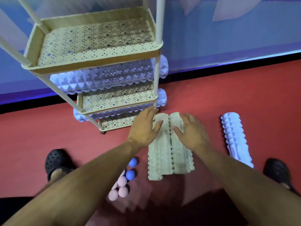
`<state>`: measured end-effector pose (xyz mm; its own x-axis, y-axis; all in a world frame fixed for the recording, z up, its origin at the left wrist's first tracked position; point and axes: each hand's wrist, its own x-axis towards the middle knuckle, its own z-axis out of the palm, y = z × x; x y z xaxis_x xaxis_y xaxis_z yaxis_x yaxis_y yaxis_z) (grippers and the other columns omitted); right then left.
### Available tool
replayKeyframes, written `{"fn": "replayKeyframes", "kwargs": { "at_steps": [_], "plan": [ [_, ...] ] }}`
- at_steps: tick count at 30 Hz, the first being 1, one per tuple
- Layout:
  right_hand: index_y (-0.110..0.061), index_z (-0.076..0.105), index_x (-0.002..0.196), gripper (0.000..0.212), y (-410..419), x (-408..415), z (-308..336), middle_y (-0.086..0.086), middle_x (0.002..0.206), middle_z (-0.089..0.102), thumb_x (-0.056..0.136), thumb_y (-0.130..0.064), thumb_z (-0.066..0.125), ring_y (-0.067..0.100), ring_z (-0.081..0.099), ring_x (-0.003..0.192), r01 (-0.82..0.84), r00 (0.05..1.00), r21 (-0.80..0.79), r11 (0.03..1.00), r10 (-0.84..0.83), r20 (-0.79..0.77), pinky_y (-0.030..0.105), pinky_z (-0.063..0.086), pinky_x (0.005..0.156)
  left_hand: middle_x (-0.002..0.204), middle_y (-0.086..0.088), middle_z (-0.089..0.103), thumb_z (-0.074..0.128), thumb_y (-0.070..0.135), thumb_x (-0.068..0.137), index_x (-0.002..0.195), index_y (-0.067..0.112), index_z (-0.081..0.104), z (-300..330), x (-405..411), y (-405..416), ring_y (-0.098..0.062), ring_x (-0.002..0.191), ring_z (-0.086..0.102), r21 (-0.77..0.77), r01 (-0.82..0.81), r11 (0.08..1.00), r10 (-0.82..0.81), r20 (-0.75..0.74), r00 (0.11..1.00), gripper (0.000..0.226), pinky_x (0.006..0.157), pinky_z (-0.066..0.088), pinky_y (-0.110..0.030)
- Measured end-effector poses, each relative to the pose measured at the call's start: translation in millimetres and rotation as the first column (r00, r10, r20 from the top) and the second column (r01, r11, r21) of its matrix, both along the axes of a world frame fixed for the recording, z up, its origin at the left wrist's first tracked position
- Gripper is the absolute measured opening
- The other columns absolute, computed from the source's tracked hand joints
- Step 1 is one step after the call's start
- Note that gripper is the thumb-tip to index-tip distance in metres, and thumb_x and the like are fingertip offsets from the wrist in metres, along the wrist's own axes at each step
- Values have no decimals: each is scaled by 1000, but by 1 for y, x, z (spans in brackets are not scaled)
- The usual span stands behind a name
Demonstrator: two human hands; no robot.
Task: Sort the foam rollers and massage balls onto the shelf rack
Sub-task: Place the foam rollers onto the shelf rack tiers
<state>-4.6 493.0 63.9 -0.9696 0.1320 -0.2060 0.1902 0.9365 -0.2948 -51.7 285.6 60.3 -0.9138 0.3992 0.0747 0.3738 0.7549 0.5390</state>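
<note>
Floor: a red floor (pixel 211 103) ran under everything, meeting a blue wall (pixel 228 38) along a dark strip at the back.
Shelf rack: a cream shelf rack (pixel 97 46) with punched-pattern trays stood on the floor in the left half of the view, its top tray bare.
Rollers on the rack: one lilac roller (pixel 101 79) lay across the tray under the top one, its ends poking out past the posts; a second lilac roller (pixel 160 97) lay the same way on the tray below that.
Lowest tray: it looked bare, though the upper trays hid most of it.
Cream rollers: two cream rollers (pixel 169 149) lay side by side and touching on the floor just right of the rack's foot, pointing away from the person.
Left hand: the left hand (pixel 145 128) rested flat on the far end of the left cream roller, fingers spread and not closed around it, fingertips near the rack's front right post.
Right hand: the right hand (pixel 192 131) lay on the far end of the right cream roller, fingers loose and apart, gripping nothing; it was blurred.
Loose roller: a third lilac roller (pixel 234 141) lay on the floor well to the right of the cream pair.
Blue balls: two blue spiky balls (pixel 131 174) sat on the floor just left of the cream rollers' near end.
Pink balls: a cluster of pink spiky balls (pixel 121 187) sat touching each other just beside the blue ones, partly under the left forearm.
Feet: a black clog (pixel 55 160) showed at the left and another black clog (pixel 276 170) at the right.
</note>
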Motion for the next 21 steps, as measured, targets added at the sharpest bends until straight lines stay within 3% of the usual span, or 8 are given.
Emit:
{"fn": "replayKeyframes", "kwargs": {
  "at_steps": [4,8,13,15,17,19,20,21],
  "plan": [
    [-23,33,155,71,67,42,-36,9,160,33,95,-61,39,30,33,146,-19,996,168,986,4,91,45,26,120,164,-6,22,26,57,101,155,18,30,-34,34,33,-24,150,21,-368,176,913,-147,106,983,66,124,13,-42],
    [-19,38,152,74,136,86,-74,17,156,36,93,-63,48,36,34,143,114,967,235,965,-162,196,50,26,118,167,-2,13,19,60,102,157,20,22,-61,52,65,-19,153,9,-413,225,883,-160,187,969,68,125,4,-43],
    [-23,12,161,105,201,133,-130,23,164,12,82,-75,58,44,19,149,447,812,259,856,-510,283,58,20,118,163,-1,24,30,59,103,154,20,30,-93,68,103,-16,150,19,-304,214,928,-163,184,969,64,125,11,-43],
    [-22,3,161,115,217,141,-142,26,164,9,78,-77,60,47,17,149,581,722,174,795,-602,341,62,18,118,161,-3,29,35,55,104,152,18,34,-106,73,114,-16,149,23,-276,217,936,-173,176,969,61,123,18,-46],
    [-15,15,159,113,228,144,-156,24,159,27,77,-80,59,42,34,143,659,641,219,720,-689,338,59,33,113,157,-7,37,41,51,103,148,13,41,-118,78,119,-20,146,31,-293,234,927,-193,161,968,59,119,27,-49],
    [-10,49,136,105,231,148,-165,22,126,60,66,-88,55,36,65,108,653,602,337,678,-735,312,48,58,85,150,-16,46,49,45,101,141,6,49,-124,82,119,-28,139,42,-313,273,909,-257,93,962,56,109,38,-53],
    [-8,52,125,104,231,153,-173,21,115,61,60,-88,61,37,66,98,652,614,328,684,-730,302,47,58,78,146,-19,49,53,41,99,137,5,53,-127,84,117,-32,136,47,-304,289,908,-292,36,956,52,105,42,-54],
    [-7,48,123,102,225,155,-175,22,115,57,58,-82,71,40,62,101,700,590,242,672,-735,332,49,55,82,142,-21,53,56,38,98,131,5,55,-128,86,115,-36,132,51,-293,305,906,-327,-28,944,47,101,46,-55]
  ]
}}
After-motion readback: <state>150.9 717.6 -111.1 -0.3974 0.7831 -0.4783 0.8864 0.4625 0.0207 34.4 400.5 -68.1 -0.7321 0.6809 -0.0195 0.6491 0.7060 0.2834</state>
